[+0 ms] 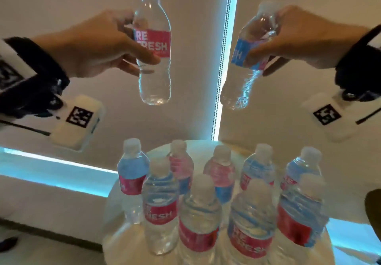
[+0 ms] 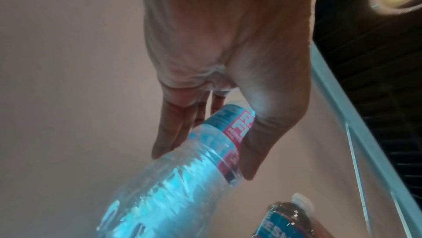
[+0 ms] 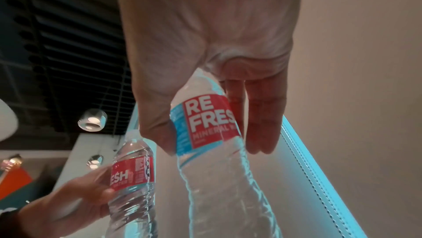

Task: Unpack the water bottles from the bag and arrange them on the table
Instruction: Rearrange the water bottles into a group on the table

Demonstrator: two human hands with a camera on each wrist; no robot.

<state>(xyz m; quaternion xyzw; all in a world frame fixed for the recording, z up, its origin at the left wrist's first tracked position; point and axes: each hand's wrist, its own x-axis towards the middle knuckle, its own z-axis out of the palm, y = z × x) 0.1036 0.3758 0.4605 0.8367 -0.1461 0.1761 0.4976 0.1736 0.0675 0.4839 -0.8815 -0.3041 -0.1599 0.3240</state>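
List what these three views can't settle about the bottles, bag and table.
- Bag: in no view; how many bottles remain is unknown.
- Table: head view shows only its pale rim; standing bottles cover the rest, the bottom edge crops it.
- Left hand's bottle: left wrist view, the palm hides its cap.
- Right hand's bottle: right wrist view, the base runs off the bottom edge.

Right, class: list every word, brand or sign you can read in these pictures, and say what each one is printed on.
"RE FRESH": label of the bottle in the left hand.
"RE FRES", "MINERAL": label of the bottle in the right hand, rest hidden by fingers.
"RE", "ESH": table bottle at front.
"RESH": another table bottle.
Wrist marker tags: patterns, no words.
Finer label print: too blurred.
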